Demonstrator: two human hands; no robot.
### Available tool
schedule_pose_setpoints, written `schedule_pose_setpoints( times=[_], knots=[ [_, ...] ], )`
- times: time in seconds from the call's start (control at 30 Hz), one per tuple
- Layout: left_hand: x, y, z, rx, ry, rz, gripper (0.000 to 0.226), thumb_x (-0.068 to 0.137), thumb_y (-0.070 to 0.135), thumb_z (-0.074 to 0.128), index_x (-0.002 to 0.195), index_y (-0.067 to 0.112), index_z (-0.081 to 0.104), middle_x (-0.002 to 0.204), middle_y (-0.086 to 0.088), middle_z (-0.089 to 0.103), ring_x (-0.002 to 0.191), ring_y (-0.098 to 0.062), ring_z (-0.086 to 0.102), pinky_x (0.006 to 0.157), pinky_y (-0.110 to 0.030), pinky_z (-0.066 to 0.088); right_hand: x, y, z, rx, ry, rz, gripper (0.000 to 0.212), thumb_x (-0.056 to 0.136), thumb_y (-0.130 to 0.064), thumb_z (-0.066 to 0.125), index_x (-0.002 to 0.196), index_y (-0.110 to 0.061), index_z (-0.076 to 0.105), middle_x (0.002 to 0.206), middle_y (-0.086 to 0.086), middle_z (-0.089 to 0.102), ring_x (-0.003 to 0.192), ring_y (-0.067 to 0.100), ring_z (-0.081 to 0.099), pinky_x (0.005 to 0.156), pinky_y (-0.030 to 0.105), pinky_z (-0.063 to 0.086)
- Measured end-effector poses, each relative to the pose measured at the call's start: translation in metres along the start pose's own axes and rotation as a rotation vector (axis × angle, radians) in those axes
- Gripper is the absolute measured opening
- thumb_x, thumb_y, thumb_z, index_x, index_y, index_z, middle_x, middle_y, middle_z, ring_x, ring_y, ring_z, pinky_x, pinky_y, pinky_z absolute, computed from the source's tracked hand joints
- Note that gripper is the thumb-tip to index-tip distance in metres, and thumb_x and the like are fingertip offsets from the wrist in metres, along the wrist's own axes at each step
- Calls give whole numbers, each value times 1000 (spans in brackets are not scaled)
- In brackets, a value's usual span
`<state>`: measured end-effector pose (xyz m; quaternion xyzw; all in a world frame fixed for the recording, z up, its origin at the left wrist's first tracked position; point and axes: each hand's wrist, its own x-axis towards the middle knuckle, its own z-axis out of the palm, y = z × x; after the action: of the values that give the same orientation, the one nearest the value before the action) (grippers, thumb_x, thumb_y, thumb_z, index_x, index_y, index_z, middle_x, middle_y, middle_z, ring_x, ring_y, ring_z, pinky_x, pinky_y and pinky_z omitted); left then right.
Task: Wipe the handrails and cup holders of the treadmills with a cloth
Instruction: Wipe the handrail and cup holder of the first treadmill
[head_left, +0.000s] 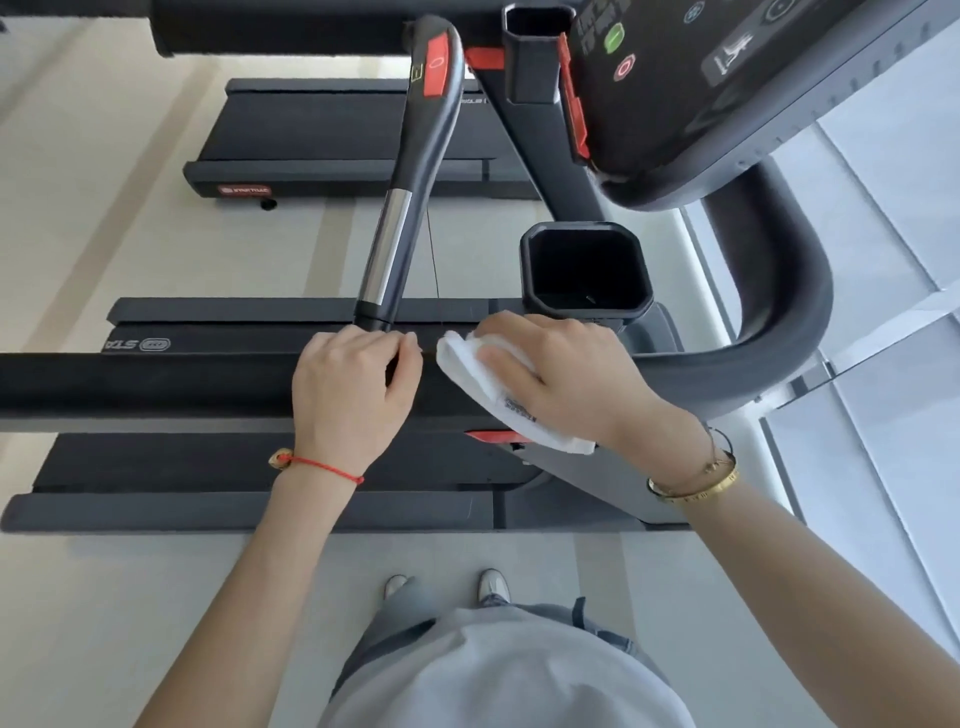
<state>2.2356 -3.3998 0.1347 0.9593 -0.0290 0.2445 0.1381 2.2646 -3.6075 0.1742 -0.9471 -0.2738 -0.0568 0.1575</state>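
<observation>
Pale gym floor (130, 249); beyond the fingers, a cup holder (586, 270). Left hand (353, 384) curls round the handrail (156, 384); right hand (561, 374) grips the cloth (462, 358).

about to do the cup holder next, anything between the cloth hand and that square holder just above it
Nothing visible. The right hand holds the white cloth against the dark handrail, and the square cup holder sits open just beyond the knuckles. The left hand grips the rail off to the side.
</observation>
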Motion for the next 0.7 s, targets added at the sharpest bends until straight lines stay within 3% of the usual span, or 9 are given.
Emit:
schedule_pose_setpoints(
  times=[0.13, 0.27, 0.43, 0.6, 0.7],
  knots=[
    [2, -3, -2, 0, -39, 21, 47, 102, 28, 36, 76, 13, 72, 64, 1, 65, 65, -22, 55, 74, -35, 42, -20, 17, -9, 67, 26, -87, 37, 100, -43, 35, 129, -31, 54, 107, -10, 66, 87, 17, 63, 66, 29, 48],
    [2, -11, -8, -80, -47, 88, 41, 100, 25, 38, 81, 12, 71, 71, 2, 67, 70, -22, 59, 79, -35, 43, -7, 9, -3, -48, 4, -78, 42, 99, -46, 27, 124, -30, 56, 104, -11, 66, 84, 17, 64, 60, 26, 35],
    [-1, -25, -13, -34, 2, 100, 31, 98, 21, 46, 75, 12, 66, 74, 3, 68, 79, -23, 62, 82, -36, 39, 24, -36, 21, -130, -54, -121, 44, 101, -46, 21, 122, -26, 54, 101, -8, 64, 84, 18, 63, 68, 32, 47],
    [-5, -29, -14, -49, -4, 99, 32, 99, 18, 45, 85, 18, 73, 82, 8, 72, 84, -19, 64, 83, -34, 39, -24, -19, 26, -110, 268, -179, 37, 101, -29, 49, 131, -10, 59, 119, 10, 64, 104, 30, 62, 96, 41, 48],
    [-4, -29, -14, -59, 3, 85, 32, 99, 19, 46, 86, 18, 76, 82, 7, 73, 84, -19, 64, 83, -33, 39, -44, -1, 27, -171, 341, -153, 38, 100, -30, 53, 133, -11, 59, 126, 11, 62, 113, 30, 60, 103, 41, 44]
  ],
)
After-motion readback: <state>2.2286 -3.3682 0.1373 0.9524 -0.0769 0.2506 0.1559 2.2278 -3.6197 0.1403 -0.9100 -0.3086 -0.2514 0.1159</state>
